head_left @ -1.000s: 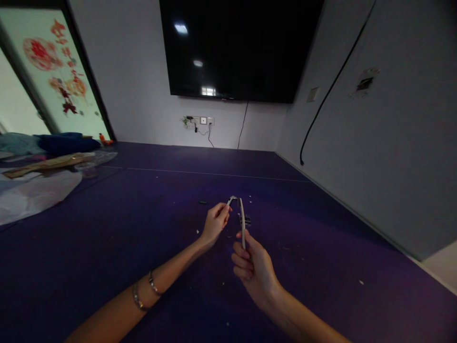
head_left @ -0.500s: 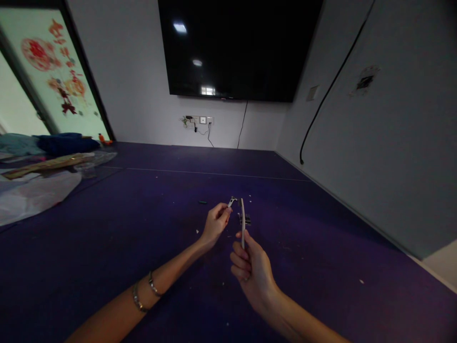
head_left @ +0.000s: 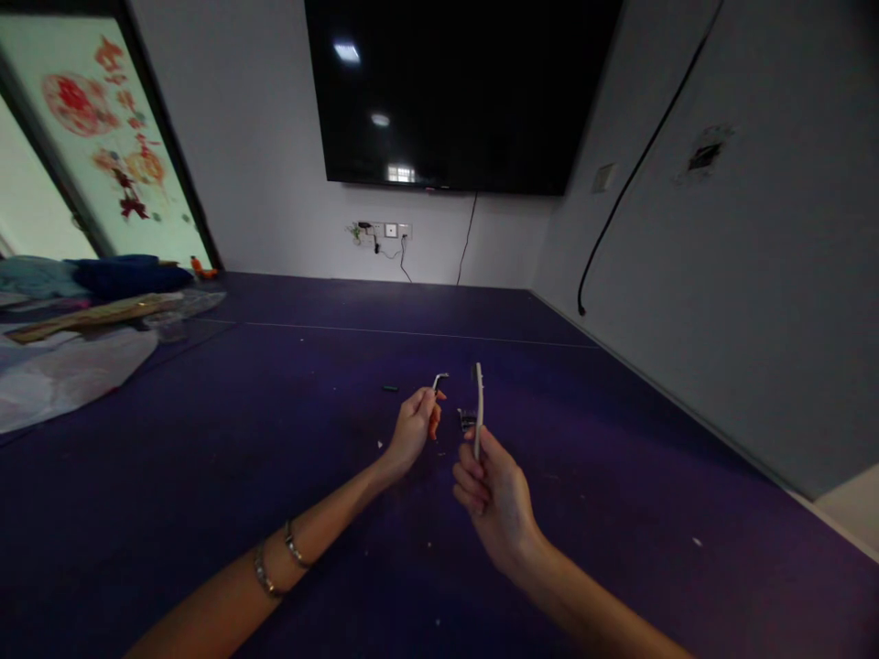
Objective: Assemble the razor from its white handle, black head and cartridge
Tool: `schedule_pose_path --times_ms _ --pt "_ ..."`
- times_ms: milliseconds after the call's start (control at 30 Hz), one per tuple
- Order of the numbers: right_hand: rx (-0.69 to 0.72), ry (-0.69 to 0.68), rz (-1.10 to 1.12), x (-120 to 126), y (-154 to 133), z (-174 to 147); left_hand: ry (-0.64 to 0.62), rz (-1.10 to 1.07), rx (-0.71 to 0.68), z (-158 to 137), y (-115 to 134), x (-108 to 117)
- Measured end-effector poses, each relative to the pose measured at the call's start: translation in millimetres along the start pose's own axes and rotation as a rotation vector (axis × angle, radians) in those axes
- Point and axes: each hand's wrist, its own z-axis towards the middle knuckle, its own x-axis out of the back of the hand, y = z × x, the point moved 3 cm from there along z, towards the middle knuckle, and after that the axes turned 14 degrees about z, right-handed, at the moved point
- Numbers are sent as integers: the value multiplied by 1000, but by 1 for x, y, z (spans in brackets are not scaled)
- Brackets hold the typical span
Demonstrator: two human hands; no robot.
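Note:
My left hand (head_left: 412,430) pinches a small bent metal piece (head_left: 438,379), whose hooked tip points right. In my right hand (head_left: 495,494) a white toothbrush (head_left: 480,403) stands nearly upright, its dark bristles facing left. A short gap separates the brush head from the metal piece. Partly behind my right fingers, a cluster of small dark parts (head_left: 466,419) lies on the purple surface (head_left: 330,549). Left of the metal piece, a small dark green bar (head_left: 390,388) lies by itself.
White crumbs and scraps (head_left: 697,542) dot the purple surface. Plastic sheeting (head_left: 82,375), a wooden strip (head_left: 89,316) and blue cloth (head_left: 130,276) lie at the left. Behind are a wall-mounted television (head_left: 453,101) and sockets (head_left: 391,231); a black cable (head_left: 628,174) hangs at the right.
The toothbrush has moved up and to the right, away from the metal piece. My left hand has turned the metal piece and shifted it slightly left.

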Motion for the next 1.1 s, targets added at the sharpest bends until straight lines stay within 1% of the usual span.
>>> schedule_pose_path --times_ms 100,167,300,400,467,600,667,767,833,900,1000,1100 --pt "192 -61 -237 8 -30 28 -13 -27 40 1 -4 -1" --pt "257 -118 -431 16 -46 45 -36 -89 94 1 -6 -1" --pt "295 -100 -698 37 -68 64 -104 -251 211 -4 -4 -2" --pt "326 -91 -863 43 -74 68 -172 -322 239 -9 -1 -4" --pt "319 -100 -944 47 -73 70 -219 -365 252 -12 0 -6" --pt "292 -142 -1028 58 -71 77 -317 -493 286 -17 -1 -11" --pt "295 -145 -1040 62 -72 79 -339 -535 313 -18 -1 -13" --pt "307 -151 -1053 61 -73 78 -347 -579 348 -20 -1 -13" --pt "315 -179 -1058 58 -72 77 -375 -614 366 -22 2 -14" --pt "322 -215 -1064 57 -71 77 -445 -664 384 -25 5 -17" --pt "328 -240 -1077 62 -71 79 -585 -776 438 -31 8 -21" --pt "335 -235 -1079 67 -72 80 -666 -882 479 -34 7 -23"
